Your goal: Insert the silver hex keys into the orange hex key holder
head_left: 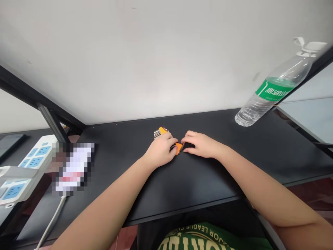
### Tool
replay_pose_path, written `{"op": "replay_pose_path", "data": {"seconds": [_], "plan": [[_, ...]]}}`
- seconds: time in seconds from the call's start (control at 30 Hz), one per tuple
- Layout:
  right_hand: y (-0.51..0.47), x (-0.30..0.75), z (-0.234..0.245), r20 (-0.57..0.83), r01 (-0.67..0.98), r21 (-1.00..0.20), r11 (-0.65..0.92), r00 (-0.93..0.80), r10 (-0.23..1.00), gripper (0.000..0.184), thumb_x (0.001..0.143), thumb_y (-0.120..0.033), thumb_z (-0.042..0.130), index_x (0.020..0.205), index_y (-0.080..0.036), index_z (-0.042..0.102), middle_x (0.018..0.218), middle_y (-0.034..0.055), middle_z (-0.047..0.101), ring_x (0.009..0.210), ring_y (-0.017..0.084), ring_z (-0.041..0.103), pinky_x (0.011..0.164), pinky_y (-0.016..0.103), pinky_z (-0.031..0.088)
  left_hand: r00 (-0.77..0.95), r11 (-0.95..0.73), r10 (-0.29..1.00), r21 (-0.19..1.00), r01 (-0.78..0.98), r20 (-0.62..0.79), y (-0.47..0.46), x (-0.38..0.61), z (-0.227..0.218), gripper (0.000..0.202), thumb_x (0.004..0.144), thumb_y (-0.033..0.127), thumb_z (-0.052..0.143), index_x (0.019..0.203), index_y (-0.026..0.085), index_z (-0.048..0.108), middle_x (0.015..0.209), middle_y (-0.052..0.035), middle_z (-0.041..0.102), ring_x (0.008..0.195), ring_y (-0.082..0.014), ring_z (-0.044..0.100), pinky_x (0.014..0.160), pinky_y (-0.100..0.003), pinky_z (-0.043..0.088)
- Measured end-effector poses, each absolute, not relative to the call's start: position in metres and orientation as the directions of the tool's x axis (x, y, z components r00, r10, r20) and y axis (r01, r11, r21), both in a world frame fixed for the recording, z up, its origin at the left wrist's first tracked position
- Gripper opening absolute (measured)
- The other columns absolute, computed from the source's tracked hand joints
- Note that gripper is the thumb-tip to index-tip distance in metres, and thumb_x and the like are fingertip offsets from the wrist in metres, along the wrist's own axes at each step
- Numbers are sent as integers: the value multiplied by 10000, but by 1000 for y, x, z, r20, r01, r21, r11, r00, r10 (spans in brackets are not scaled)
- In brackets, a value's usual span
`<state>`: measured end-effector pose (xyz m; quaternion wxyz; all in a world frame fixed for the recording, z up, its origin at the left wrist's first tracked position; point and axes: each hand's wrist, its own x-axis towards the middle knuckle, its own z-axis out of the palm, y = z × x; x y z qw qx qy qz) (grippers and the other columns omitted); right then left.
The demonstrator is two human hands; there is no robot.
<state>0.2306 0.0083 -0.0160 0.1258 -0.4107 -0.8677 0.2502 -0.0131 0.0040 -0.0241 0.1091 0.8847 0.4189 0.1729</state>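
Both my hands meet at the middle of a black table (pixel 203 180). My left hand (pixel 161 150) is closed over a small orange part with metal pins (pixel 178 148), which sticks out from under its fingers. My right hand (pixel 200 144) has its fingers curled, with the fingertips touching the right end of that same part. A second orange piece with metal pins (pixel 160 132) lies on the table just behind my left hand, close to its knuckles.
A clear water bottle with a green label (pixel 273 90) stands at the back right. A white power strip with blue sockets (pixel 23 170) sits at the left, beside a blurred-out object (pixel 73 168) with a white cable. A white wall rises behind the table.
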Motion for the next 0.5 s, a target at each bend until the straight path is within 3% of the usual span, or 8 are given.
{"op": "replay_pose_path", "data": {"seconds": [0.1,0.2,0.33,0.5], "plan": [[10,230,-21,12,645,-547,533,-631,776,163,976,-294,646,1113,-251,723,1162,54,610,894,178,626,788,321,495,603,-632,774,304,713,194,5,-16,-20,263,972,347,562,1099,240,766,1055,-90,634,982,-251,615,874,-435,526],[12,232,-23,14,625,-577,526,-636,771,136,992,-290,625,1060,-248,735,1188,49,592,910,170,622,813,322,485,660,-653,742,345,674,115,7,-21,-16,376,880,446,708,1222,292,736,1288,-96,603,1167,-309,578,1031,-532,474],[12,234,-19,-13,628,-577,522,-647,763,146,996,-283,609,1037,-231,739,1153,50,614,894,168,612,784,310,465,677,-652,732,363,665,75,10,-24,-20,419,882,503,723,1264,330,719,1392,-81,571,1255,-333,553,1085,-568,447],[4,230,-9,-26,626,-545,558,-677,735,160,986,-268,600,908,-197,719,937,35,653,759,148,573,686,285,408,639,-660,746,338,671,189,13,-21,-32,410,976,319,593,1383,302,642,1503,-96,519,1358,-335,513,1135,-573,429]]}}
